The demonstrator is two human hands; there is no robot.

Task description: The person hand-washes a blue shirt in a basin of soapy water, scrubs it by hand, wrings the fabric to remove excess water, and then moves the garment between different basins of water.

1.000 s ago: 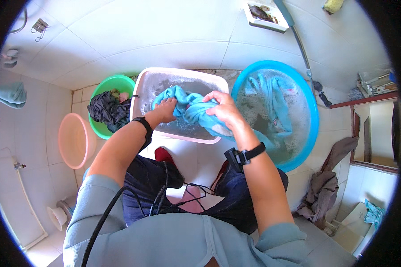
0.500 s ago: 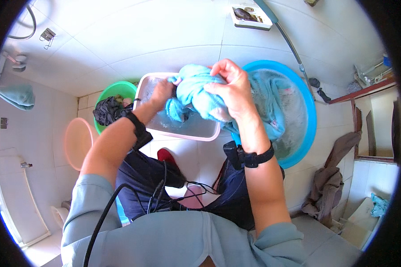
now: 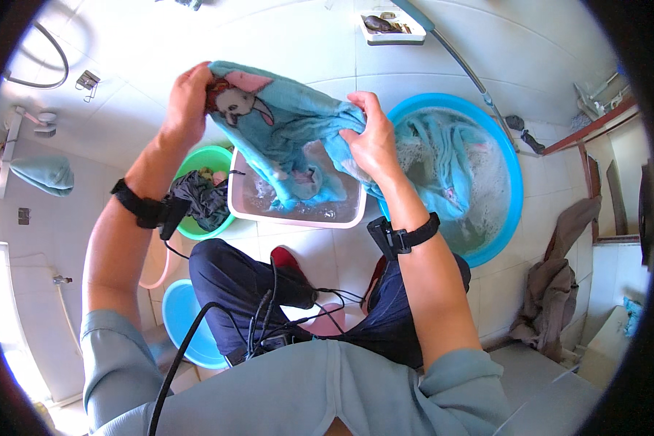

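A wet light-blue fleece cloth (image 3: 283, 120) with a cartoon animal print stretches between my two hands above the pink-rimmed basin (image 3: 298, 220). My left hand (image 3: 187, 105) is closed on its upper left corner, beside the print. Farther right, my right hand (image 3: 373, 139) pinches a bunched fold between thumb and fingers. The cloth's lower part hangs into the water of the basin. More light-blue fleece (image 3: 443, 171) lies in sudsy water in the big blue tub (image 3: 517, 182); whether it joins the held cloth, I cannot tell.
Left of the pink-rimmed basin, a green basin (image 3: 203, 153) holds dark clothes (image 3: 207, 200). A peach bucket (image 3: 155, 263) and a light-blue basin (image 3: 185, 320) stand near my left leg. Brown cloth (image 3: 548, 298) hangs at the right. A hose (image 3: 461, 58) runs down the wall; black cables cross my lap.
The bunched cloth is now spread out, showing its print. My left hand has moved up and left with a corner; my right hand stays near its former place, still holding cloth.
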